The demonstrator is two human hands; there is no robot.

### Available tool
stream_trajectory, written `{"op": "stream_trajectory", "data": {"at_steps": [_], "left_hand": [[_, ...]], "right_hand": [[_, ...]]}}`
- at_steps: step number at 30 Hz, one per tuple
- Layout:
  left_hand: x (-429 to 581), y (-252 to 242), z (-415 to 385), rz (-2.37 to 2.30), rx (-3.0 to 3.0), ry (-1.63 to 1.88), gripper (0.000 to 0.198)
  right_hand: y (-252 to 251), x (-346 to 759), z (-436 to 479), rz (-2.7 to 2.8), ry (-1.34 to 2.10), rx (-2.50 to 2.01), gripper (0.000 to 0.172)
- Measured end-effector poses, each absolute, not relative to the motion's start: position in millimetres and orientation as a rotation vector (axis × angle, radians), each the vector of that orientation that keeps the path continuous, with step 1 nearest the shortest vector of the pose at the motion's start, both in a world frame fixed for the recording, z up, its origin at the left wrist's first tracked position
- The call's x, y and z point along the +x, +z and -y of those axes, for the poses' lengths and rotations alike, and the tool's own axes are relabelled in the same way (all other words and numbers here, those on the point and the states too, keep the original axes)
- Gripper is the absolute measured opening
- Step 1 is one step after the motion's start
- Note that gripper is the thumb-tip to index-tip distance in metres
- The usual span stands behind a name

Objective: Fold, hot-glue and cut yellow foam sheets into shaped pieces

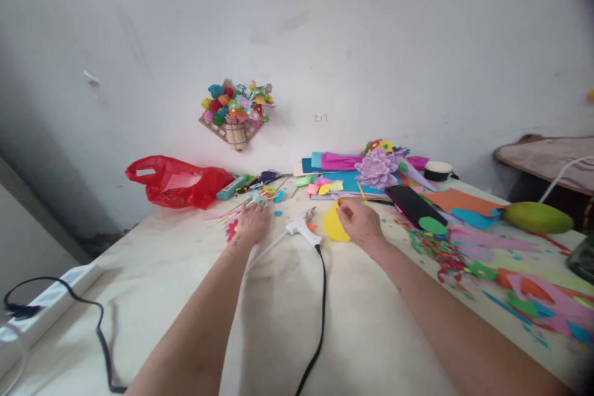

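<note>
My right hand [361,221] is closed, its fingers pinching the edge of a yellow foam or paper piece [333,224] with a rounded outline. To the left, my left hand [253,223] lies low over the table, fingers stretched forward and apart. Just beyond its fingertips are small colourful foam flowers [260,193] and thin sticks. A pink-red flower [231,230] shows beside its wrist. Between my hands rests a white glue gun [301,230], nozzle pointing away from me, with a small orange scrap near its tip.
A red plastic bag [179,180] sits at the back left, near a teal box cutter [231,188]. Coloured sheets and a purple flower [377,168] lie at the back. Rightward are a phone [413,203], scraps and a green mango-like fruit [538,216]. The glue gun's black cord [322,315] runs toward me.
</note>
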State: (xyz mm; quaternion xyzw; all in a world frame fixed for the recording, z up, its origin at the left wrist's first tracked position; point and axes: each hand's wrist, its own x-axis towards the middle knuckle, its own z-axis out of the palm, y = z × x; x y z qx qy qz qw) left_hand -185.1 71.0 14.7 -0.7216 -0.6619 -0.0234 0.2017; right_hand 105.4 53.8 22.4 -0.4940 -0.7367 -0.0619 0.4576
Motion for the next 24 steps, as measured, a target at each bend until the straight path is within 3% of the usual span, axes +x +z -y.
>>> {"op": "stream_trajectory", "data": {"at_steps": [18, 24], "left_hand": [[-207, 9, -55, 1.835, -1.992, 0.052, 0.037], [-195, 11, -52, 1.780, -2.049, -0.076, 0.039]], "right_hand": [[25, 97, -43, 1.847, -0.163, -1.152, 0.011], [25, 93, -40, 1.859, -0.168, -1.138, 0.011]]}}
